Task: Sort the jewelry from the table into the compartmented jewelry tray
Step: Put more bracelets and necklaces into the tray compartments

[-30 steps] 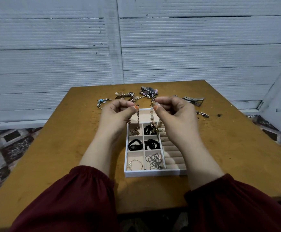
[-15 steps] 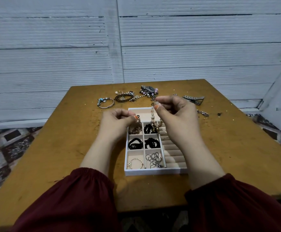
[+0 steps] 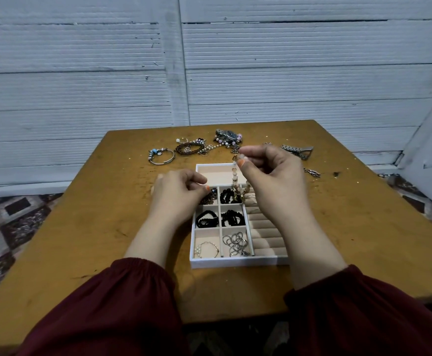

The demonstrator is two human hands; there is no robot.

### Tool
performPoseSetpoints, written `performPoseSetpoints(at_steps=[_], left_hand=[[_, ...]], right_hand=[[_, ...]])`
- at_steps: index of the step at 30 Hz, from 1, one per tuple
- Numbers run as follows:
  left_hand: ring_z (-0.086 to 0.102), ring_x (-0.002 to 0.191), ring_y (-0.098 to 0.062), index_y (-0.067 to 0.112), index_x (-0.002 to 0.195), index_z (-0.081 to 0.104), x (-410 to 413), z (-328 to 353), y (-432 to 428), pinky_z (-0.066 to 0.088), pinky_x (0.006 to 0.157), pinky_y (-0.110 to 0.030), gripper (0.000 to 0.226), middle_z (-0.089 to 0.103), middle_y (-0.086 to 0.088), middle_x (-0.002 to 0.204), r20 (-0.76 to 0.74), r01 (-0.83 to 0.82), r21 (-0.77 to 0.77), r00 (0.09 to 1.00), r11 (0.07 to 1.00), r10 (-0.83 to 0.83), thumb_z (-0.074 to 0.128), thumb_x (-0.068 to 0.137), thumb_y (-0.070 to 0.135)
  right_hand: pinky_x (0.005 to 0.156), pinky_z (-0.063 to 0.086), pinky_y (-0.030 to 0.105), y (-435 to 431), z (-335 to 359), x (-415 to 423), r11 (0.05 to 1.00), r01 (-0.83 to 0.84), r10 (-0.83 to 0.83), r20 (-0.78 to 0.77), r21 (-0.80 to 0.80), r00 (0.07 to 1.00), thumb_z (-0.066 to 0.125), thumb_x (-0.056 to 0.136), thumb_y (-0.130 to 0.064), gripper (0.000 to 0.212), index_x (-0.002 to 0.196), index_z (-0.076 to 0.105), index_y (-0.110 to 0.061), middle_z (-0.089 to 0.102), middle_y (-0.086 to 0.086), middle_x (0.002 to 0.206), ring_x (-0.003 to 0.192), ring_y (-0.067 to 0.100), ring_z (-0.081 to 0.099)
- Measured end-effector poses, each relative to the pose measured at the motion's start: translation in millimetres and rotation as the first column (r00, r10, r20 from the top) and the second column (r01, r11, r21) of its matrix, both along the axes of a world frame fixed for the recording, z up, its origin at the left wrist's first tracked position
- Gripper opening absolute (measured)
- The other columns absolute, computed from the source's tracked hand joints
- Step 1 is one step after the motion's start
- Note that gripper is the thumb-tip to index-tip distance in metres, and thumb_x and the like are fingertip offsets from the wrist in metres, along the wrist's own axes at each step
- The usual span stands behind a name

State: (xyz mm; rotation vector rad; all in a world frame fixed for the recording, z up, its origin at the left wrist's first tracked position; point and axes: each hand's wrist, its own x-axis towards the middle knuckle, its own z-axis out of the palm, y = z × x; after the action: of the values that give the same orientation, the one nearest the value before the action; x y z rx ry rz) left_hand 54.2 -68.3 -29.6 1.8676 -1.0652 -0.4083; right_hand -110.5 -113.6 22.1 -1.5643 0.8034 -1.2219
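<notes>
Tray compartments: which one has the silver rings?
The nearest square compartment in the right column, beside the ring rolls. Its left neighbour holds a pearl bracelet; those behind it hold black bands.

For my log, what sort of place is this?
Probably a plain home corner, not a shop: a worn wooden table by white ribbed wall panels, patterned floor tiles beside it.

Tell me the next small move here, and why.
Probably the left hand should let go of the chain: it pinches the chain low, and the chain lies bunched in the upper left small compartment of the tray. The right hand holds a bead strand dangling over the tray, which can go in after.
</notes>
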Motion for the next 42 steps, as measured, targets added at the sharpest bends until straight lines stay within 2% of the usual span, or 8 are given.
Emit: performPoseSetpoints(at_steps=[11,21,27,30,33,35,37,42], left_hand=[[0.065,0.089,-0.024,0.055,0.078,0.062,-1.6,-1.4,-2.2,0.050,0.087,-0.049,0.024,0.065,0.024,0.063,0.049,-0.022,-0.006,0.999,1.000,0.022,0.066,0.056,0.048],[0.062,0.090,-0.021,0.036,0.069,0.063,-2.1,-2.8,-1.2,0.049,0.087,-0.047,0.020,0.065,0.018,0.065,0.094,-0.091,-0.068,0.991,0.994,0.097,0.082,0.068,0.029],[0.070,0.076,-0.019,0.025,0.074,0.068,-5.1,2.7,1.3,0.056,0.080,-0.047,0.008,0.070,0.003,0.071,-0.101,-0.085,-0.163,0.992,0.983,0.069,0.074,0.073,0.029],[0.068,0.080,-0.026,0.021,0.076,0.069,-8.1,8.0,5.3,0.056,0.076,-0.049,0.013,0.070,-0.004,0.077,-0.170,-0.115,-0.205,0.982,0.972,0.080,0.073,0.073,0.033],[0.067,0.080,-0.027,0.023,0.077,0.070,-8.2,14.5,11.7,0.056,0.074,-0.055,0.019,0.069,0.000,0.074,-0.280,-0.180,-0.240,0.954,0.954,0.109,0.069,0.068,0.039],[0.063,0.076,-0.020,0.022,0.071,0.069,-7.5,19.4,17.2,0.056,0.079,-0.051,0.008,0.067,0.002,0.073,-0.253,-0.198,-0.238,0.958,0.951,0.136,0.069,0.078,0.026],[0.060,0.074,-0.016,0.024,0.070,0.066,-6.7,21.4,24.4,0.054,0.080,-0.042,0.015,0.066,0.003,0.073,-0.227,-0.219,-0.257,0.960,0.941,0.162,0.067,0.084,0.018],[0.059,0.073,-0.015,0.022,0.072,0.066,-7.9,17.5,39.8,0.052,0.077,-0.035,0.012,0.066,0.003,0.072,-0.248,-0.259,-0.242,0.948,0.935,0.198,0.067,0.084,0.020]], right_hand=[[0.068,0.054,0.020,-0.3,0.4,-1.5,1.000,0.005,-0.005,-0.011,-0.001,1.000,0.068,0.084,-0.007,0.019,0.085,0.068,-0.026,0.070,0.001,0.081,0.073,0.009,0.064],[0.067,0.053,0.018,0.7,0.3,-0.6,1.000,-0.004,0.004,-0.022,-0.007,1.000,0.068,0.084,-0.005,0.019,0.087,0.069,-0.024,0.070,0.000,0.082,0.073,0.006,0.063],[0.067,0.053,0.017,2.5,1.8,-2.8,1.000,-0.028,0.028,-0.026,0.003,0.999,0.068,0.084,-0.006,0.020,0.085,0.069,-0.026,0.070,0.000,0.081,0.072,0.005,0.063],[0.064,0.052,0.014,6.5,3.6,-4.8,0.997,-0.081,0.081,-0.044,0.007,0.996,0.068,0.085,-0.006,0.017,0.090,0.070,-0.022,0.069,0.004,0.083,0.071,0.004,0.061],[0.062,0.050,0.012,11.6,6.8,-6.6,0.988,-0.156,0.156,-0.050,0.009,0.986,0.068,0.085,-0.004,0.016,0.095,0.070,-0.016,0.067,0.001,0.080,0.067,-0.001,0.060],[0.061,0.049,0.011,14.3,7.2,-7.0,0.983,-0.184,0.184,-0.063,0.011,0.981,0.068,0.085,-0.004,0.016,0.097,0.070,-0.014,0.066,-0.002,0.078,0.066,-0.003,0.059],[0.059,0.048,0.012,17.1,7.0,-6.1,0.979,-0.206,0.206,-0.073,0.008,0.976,0.068,0.085,-0.004,0.016,0.097,0.071,-0.013,0.065,-0.004,0.076,0.064,-0.004,0.058],[0.060,0.053,0.018,25.0,4.2,0.5,0.965,-0.259,0.261,-0.084,0.038,0.962,0.067,0.086,-0.002,0.016,0.096,0.069,-0.013,0.066,-0.001,0.078,0.067,0.003,0.059]])
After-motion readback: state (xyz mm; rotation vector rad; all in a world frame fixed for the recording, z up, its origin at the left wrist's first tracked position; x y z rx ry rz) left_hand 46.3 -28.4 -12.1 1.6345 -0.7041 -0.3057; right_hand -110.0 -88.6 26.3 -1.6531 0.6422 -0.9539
